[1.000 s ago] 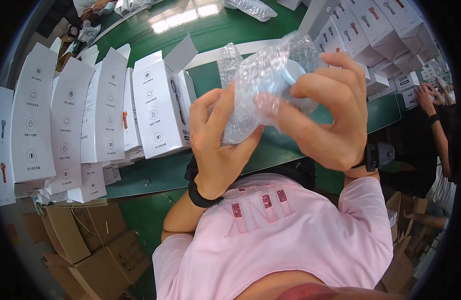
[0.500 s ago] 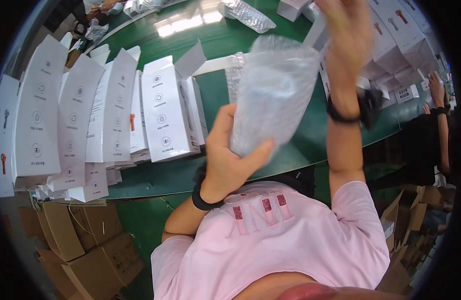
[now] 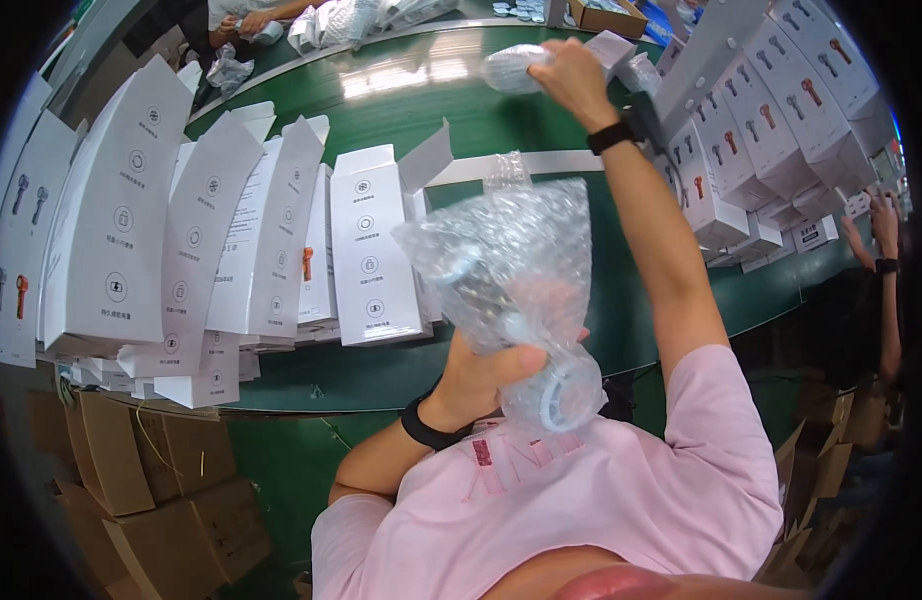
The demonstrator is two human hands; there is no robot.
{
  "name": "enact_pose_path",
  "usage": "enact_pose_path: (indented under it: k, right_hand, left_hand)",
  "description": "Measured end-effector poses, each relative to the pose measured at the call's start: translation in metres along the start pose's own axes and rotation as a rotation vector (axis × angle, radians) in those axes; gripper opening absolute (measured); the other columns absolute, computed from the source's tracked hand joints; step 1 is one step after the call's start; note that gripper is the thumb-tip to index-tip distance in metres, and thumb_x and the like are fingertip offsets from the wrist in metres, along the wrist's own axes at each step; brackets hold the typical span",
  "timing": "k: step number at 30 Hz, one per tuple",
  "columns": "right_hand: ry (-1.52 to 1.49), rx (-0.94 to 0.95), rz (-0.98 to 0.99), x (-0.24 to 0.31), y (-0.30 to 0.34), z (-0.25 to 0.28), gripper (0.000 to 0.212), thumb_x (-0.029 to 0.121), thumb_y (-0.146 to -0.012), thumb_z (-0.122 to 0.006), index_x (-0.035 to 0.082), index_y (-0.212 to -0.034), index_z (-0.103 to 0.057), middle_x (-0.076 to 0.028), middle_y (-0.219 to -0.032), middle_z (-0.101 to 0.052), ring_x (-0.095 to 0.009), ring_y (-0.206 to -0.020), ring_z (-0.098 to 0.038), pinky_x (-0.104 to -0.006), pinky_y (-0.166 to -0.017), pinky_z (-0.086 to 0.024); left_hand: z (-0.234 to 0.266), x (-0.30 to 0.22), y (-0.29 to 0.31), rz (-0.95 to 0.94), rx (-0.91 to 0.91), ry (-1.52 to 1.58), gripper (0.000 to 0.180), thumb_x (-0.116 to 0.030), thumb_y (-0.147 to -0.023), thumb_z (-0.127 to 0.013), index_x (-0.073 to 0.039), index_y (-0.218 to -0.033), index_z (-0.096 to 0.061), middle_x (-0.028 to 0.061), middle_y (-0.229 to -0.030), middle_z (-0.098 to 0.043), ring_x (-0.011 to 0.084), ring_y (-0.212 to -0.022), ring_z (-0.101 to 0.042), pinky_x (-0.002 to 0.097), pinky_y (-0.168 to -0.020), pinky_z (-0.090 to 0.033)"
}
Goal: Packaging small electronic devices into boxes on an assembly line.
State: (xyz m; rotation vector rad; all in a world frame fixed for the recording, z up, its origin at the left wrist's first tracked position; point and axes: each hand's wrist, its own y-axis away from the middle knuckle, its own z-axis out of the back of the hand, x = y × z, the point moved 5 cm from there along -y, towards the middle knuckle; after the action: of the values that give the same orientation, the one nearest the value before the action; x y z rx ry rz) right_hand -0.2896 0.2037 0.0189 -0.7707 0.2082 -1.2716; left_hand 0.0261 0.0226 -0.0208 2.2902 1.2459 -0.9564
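Note:
My left hand is closed round a clear bubble-wrap bag in front of my chest. Through the plastic show a pale ring-shaped part at the lower end and other pale parts, too blurred by the wrap to name. My right arm stretches far across the table, and my right hand grips the right end of a second bubble-wrapped package there. Left of the first bag stands a white carton with its top flap raised.
More white cartons line the left side, some with open flaps. Stacked printed cartons fill the right side of the green table. Brown cardboard boxes lie below at left. Co-workers' hands show at far left and far right.
My right hand has gone forward from the upper right onto the far package and closed on it. The bag in my left hand has turned, its ring-shaped end now toward me.

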Motion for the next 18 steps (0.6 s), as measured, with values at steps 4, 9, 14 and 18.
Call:
enact_pose_path:
  k: [4, 9, 14, 18]
  right_hand:
    - [-0.017, 0.004, 0.078, 0.090, 0.033, 0.149, 0.039, 0.020, -0.077, -0.069, 0.000, -0.111, -0.065, -0.016, -0.100, -0.066, -0.029, -0.090, -0.065, -0.0360, -0.082, -0.051]
    - [-0.558, 0.101, 0.086, 0.106, 0.095, 0.241, 0.037, 0.010, -0.076, -0.068, 0.003, -0.112, -0.066, -0.006, -0.097, -0.068, -0.015, -0.089, -0.065, -0.0272, -0.081, -0.050]
    - [-0.778, 0.130, 0.162, 0.142, 0.137, 0.256, 0.044, 0.000, -0.073, -0.072, 0.000, -0.116, -0.062, -0.004, -0.105, -0.064, -0.010, -0.093, -0.060, -0.0238, -0.082, -0.047]
    - [-0.526, -0.238, 0.426, 0.154, 0.150, 0.266, 0.048, 0.001, -0.066, -0.082, 0.003, -0.110, -0.064, -0.013, -0.113, -0.061, -0.018, -0.088, -0.059, -0.0283, -0.078, -0.048]
  left_hand:
    - [-0.012, -0.014, -0.017, -0.186, -0.057, 0.124, 0.099, -0.050, -0.067, -0.077, -0.018, -0.150, -0.033, 0.0136, -0.161, -0.017, 0.0337, -0.145, -0.024, 0.0566, -0.112, -0.032]
    - [-0.005, -0.017, -0.027, -0.316, -0.105, 0.127, 0.099, -0.053, -0.071, -0.068, -0.020, -0.153, -0.025, 0.0108, -0.162, -0.015, 0.0324, -0.145, -0.027, 0.0565, -0.114, -0.030]
    - [-0.010, -0.002, -0.028, -0.232, 0.036, 0.257, 0.101, -0.044, -0.069, -0.073, -0.009, -0.151, -0.026, 0.0148, -0.151, -0.035, 0.0311, -0.136, -0.040, 0.0470, -0.111, -0.037]
    - [-0.002, 0.004, -0.017, -0.159, 0.060, 0.223, 0.097, -0.042, -0.068, -0.073, -0.010, -0.149, -0.030, 0.0155, -0.148, -0.039, 0.0313, -0.130, -0.047, 0.0471, -0.107, -0.042]
